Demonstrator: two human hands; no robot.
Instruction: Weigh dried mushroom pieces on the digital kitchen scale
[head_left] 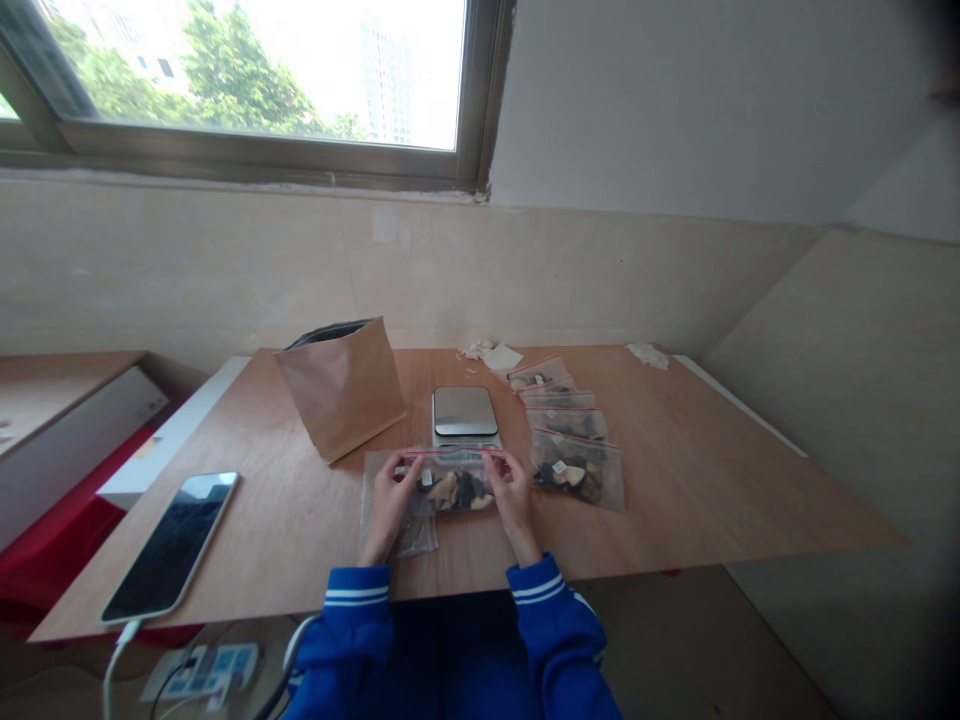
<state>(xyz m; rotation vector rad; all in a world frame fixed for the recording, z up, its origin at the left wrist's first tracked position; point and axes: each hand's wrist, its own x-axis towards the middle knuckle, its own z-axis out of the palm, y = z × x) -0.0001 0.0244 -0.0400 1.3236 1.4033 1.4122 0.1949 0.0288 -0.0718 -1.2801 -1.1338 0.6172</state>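
My left hand and my right hand pinch the red-striped top edge of a clear zip bag, one near each end. Inside it lie dark and tan dried pieces and a small white label. Under my left hand, another clear zip bag rests flat on the table, its contents not visible. Just behind the held bag stands a small scale with a bare metal plate. To the right, several filled zip bags overlap in a row, holding similar dark and tan pieces.
A brown paper bag stands open at the left of the wooden table. A phone with a white charging cable lies at the left front. Pale scraps and a white paper piece lie at the back.
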